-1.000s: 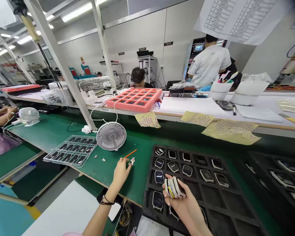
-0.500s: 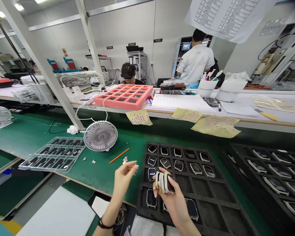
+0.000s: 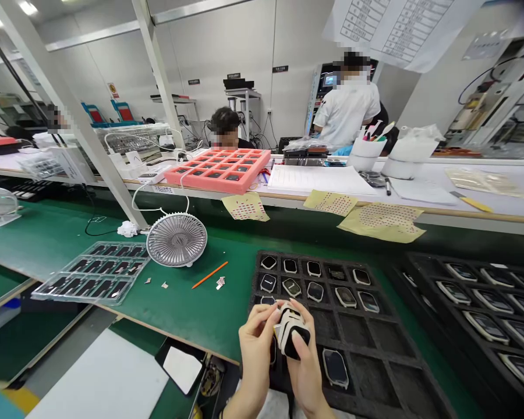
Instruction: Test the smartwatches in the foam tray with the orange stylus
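Observation:
My right hand (image 3: 304,364) is wrapped round what look like two pale-framed watch cases (image 3: 290,331) held face to back, the thumb on the dark face. My left hand (image 3: 255,343) is closed in a pinch at their left side, fingertips touching them. A small white and yellow tab (image 3: 276,330) shows below those fingertips; whether the fingers grip it is hidden. Both hands are above the black foam tray (image 3: 367,372), where several watches (image 3: 315,291) lie in pockets. One watch (image 3: 335,368) lies just right of my right hand.
More watches fill a second black tray (image 3: 484,326) at right. To the left are an orange stick (image 3: 209,274), paper scraps (image 3: 220,283), a grey fan (image 3: 177,239) and a clear tray (image 3: 91,273) of black parts. A shelf holds a pink foam tray (image 3: 218,183). Two people are beyond it.
My left hand has moved right, from over the green table to the watch cases in my right hand, and its fingers now touch them. My right hand has turned the cases slightly.

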A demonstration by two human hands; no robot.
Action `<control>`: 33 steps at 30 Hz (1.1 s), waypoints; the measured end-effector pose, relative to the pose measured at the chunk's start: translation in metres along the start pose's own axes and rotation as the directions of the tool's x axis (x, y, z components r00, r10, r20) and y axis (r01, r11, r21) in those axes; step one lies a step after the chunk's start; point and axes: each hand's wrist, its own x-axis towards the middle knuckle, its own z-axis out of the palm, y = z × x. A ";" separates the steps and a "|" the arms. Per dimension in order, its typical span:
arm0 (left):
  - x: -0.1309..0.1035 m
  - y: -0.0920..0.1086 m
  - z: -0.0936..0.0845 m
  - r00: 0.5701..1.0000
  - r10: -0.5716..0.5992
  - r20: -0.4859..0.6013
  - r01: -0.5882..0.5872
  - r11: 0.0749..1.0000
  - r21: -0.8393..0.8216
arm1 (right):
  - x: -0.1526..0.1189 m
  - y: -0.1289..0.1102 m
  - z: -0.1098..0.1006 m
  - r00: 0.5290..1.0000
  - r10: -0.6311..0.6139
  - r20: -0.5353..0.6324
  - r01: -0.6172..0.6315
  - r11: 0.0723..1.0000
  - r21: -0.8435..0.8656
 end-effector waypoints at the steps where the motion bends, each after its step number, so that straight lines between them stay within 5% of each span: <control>1: -0.001 0.001 0.001 0.997 -0.076 0.017 0.077 0.995 -0.064 | 0.000 0.000 -0.001 1.000 -0.007 -0.001 0.007 1.000 -0.008; 6: -0.001 0.004 0.003 0.885 -0.452 0.108 0.450 0.777 -0.440 | -0.001 0.002 -0.004 0.998 -0.047 0.045 0.047 0.999 -0.011; 14: 0.001 -0.004 -0.002 0.857 -0.460 0.232 0.505 0.664 -0.551 | -0.001 0.003 -0.002 1.000 -0.018 0.016 0.018 1.000 0.020; 19: 0.007 -0.015 -0.012 0.767 -0.558 0.317 0.632 0.568 -0.528 | -0.004 -0.002 0.000 0.996 0.090 0.013 -0.091 0.994 0.066; 22: 0.009 -0.018 -0.017 0.780 -0.544 0.311 0.623 0.622 -0.475 | -0.004 0.000 0.004 0.990 0.134 0.031 -0.137 0.985 0.101; 25: 0.021 -0.014 -0.027 0.831 -0.456 0.317 0.533 0.816 -0.224 | -0.001 -0.001 0.011 0.980 0.196 0.031 -0.198 0.965 0.174; 28: 0.047 -0.007 -0.053 0.947 -0.213 0.241 0.148 0.953 0.264 | 0.004 -0.008 0.017 0.972 0.232 0.030 -0.232 0.945 0.231; 30: 0.069 -0.003 -0.079 0.982 0.166 0.087 -0.184 0.758 0.625 | 0.006 -0.014 0.017 0.972 0.234 0.030 -0.234 0.943 0.238; 31: 0.079 -0.003 -0.091 0.946 0.320 0.043 -0.236 0.594 0.769 | 0.008 -0.017 0.017 0.972 0.232 0.026 -0.231 0.943 0.239; 33: 0.094 -0.004 -0.113 0.906 0.417 0.073 -0.230 0.340 0.912 | 0.009 -0.022 0.015 0.972 0.234 0.013 -0.230 0.942 0.244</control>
